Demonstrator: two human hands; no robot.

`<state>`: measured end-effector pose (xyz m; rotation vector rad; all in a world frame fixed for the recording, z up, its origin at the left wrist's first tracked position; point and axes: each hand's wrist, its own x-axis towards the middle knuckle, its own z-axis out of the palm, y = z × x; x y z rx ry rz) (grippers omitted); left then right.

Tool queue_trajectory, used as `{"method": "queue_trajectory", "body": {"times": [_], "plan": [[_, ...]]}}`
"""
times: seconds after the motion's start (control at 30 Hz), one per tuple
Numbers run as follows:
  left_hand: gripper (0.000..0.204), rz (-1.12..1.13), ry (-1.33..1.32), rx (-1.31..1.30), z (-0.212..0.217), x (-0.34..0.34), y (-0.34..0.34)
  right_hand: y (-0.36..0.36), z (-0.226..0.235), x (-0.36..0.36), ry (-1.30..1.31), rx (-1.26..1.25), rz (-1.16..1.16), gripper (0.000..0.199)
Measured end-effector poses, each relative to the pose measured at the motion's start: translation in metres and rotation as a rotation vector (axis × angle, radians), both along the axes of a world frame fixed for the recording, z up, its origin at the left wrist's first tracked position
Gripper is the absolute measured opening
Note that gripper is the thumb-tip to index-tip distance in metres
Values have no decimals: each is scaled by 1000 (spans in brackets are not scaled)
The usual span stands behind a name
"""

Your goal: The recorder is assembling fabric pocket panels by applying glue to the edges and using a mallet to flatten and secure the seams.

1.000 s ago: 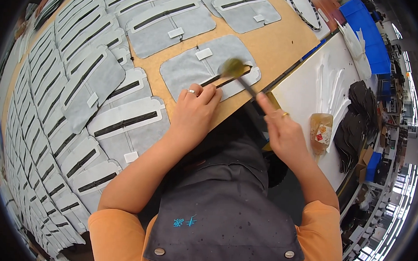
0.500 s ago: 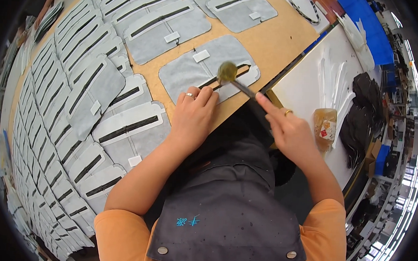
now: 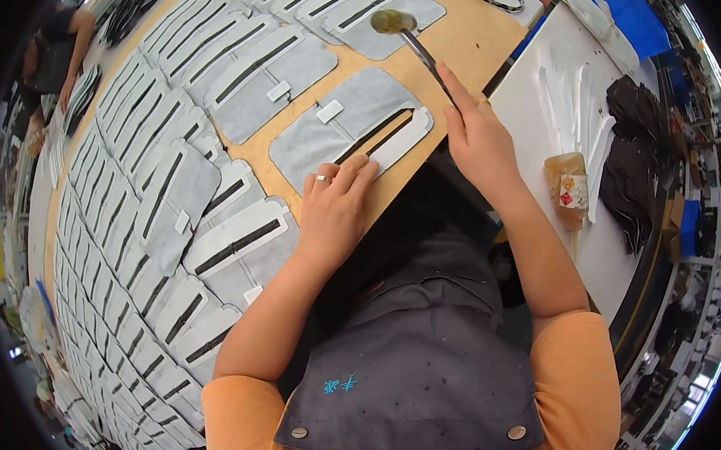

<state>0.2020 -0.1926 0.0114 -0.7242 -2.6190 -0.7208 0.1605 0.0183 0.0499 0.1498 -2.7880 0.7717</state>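
A grey fabric panel [image 3: 376, 90] lies on the brown board. Along its near side runs a white strip around a long slot edged in black, with a small white tab near the far left. My left hand [image 3: 335, 203] rests on the panel's near edge, fingers laid down and fingertips at the lower end of the slot. Gripped in my right hand [image 3: 480, 146] is a hammer [image 3: 391, 21] with a yellow-green head and a dark handle. The hammer head is raised, apart from the panel, and overlaps another grey panel at the back in this view.
Rows of similar grey panels [image 3: 248, 121] overlap across the board's left and back. To the right, a white table [image 3: 538, 96] bears white strips, a bottle of amber liquid [image 3: 568, 191] and black fabric pieces [image 3: 628, 166]. Another person's arm [image 3: 78, 47] shows at far left.
The hammer has gone from over the slot to up and away from the panel, with my right hand. My left hand stays on the panel. The whole view has shifted slightly.
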Motion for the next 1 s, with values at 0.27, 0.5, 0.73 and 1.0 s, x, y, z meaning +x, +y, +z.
{"method": "queue_trajectory", "body": {"times": [0.27,0.5,0.73,1.0], "plan": [[25,17,40,-182,4,3,-9,82,54,22,305,234,-276,33],[14,75,-31,-132,11,-14,-5,134,49,98,-529,216,-485,57],[16,90,-44,49,1,-31,26,197,8,99,-375,-1001,-274,59],[11,25,-224,256,-8,-34,28,84,-8,34,-78,-1464,136,74]]}}
